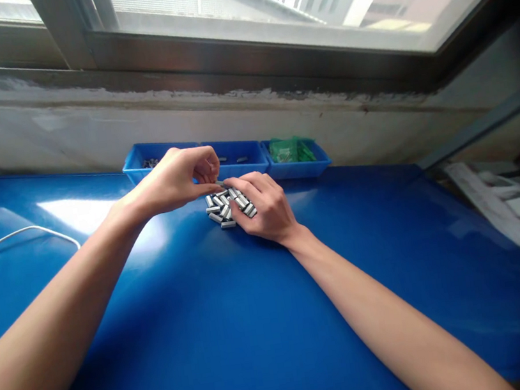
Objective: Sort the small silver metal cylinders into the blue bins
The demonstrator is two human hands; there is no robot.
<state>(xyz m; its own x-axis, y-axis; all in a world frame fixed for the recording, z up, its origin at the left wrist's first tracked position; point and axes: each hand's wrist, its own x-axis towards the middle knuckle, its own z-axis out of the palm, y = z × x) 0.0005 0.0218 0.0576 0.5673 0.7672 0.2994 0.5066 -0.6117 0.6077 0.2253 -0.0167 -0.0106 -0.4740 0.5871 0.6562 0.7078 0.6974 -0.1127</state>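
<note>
Small silvery metal pieces [228, 224], short and block-like with dark sides, lie in a loose pile on the blue table. Just above the pile's far edge is my left hand [180, 177], its thumb and fingers closed in a pinch. A small metal piece [220, 184] shows partly at those fingertips. From the right, my right hand [265, 206] curls round the pile, thumb on the near side and index finger on the far side, with several pieces between them. Its fingertips come close to those of the left hand. The other right fingers are partly hidden.
Three joined blue bins stand behind the pile: the left bin [132, 161] holds small metal parts, the middle bin [258, 161] a few pieces, the right one green plastic bags [290, 150]. A white cable [27, 229] lies left. A window [238, 36] rises behind.
</note>
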